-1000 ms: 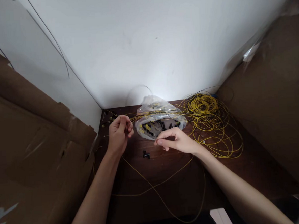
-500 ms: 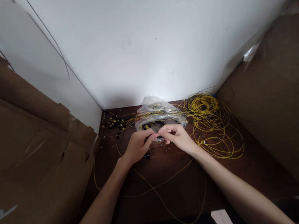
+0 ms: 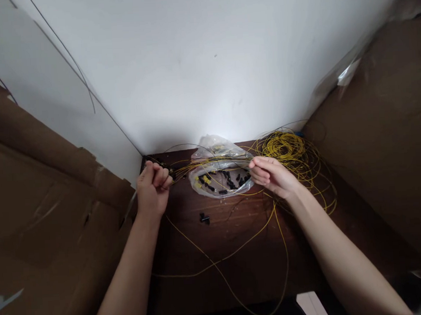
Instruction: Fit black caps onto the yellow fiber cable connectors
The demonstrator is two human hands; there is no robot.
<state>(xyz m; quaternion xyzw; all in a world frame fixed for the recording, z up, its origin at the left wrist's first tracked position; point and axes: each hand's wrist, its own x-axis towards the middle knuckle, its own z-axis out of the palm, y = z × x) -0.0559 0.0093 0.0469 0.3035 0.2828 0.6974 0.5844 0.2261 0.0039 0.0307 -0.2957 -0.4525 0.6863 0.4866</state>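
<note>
- While both hands are raised over the dark wooden table [image 3: 237, 251], a thin yellow fibre [image 3: 211, 163] runs stretched between them, passing above the clear plastic bag [image 3: 217, 176].
- Left hand [image 3: 151, 187]: fingers curled shut into a loose fist, pinching one end of the fibre at the table's far left corner, just beside the cardboard sheet [image 3: 49, 205].
- Right hand [image 3: 274, 175]: fingers drawn together and closed on the fibre's other stretch, just to the right of the bag and near the coil of yellow fibre [image 3: 284, 148].
- Bag: lies against the white wall [image 3: 204, 58], mouth open, holding small black and yellow parts; exact type too small to tell.
- Coil: piled in the far right corner, loops spilling toward the right forearm; touches the brown cardboard [image 3: 383, 132] on that side, as far as can be seen.
- One small black part [image 3: 204, 218] lies alone on the table, in front of the bag, between the two forearms, touching neither.
- Loose yellow strands [image 3: 224, 261] trail across the near table surface in wide curves, crossing one another below the hands.
</note>
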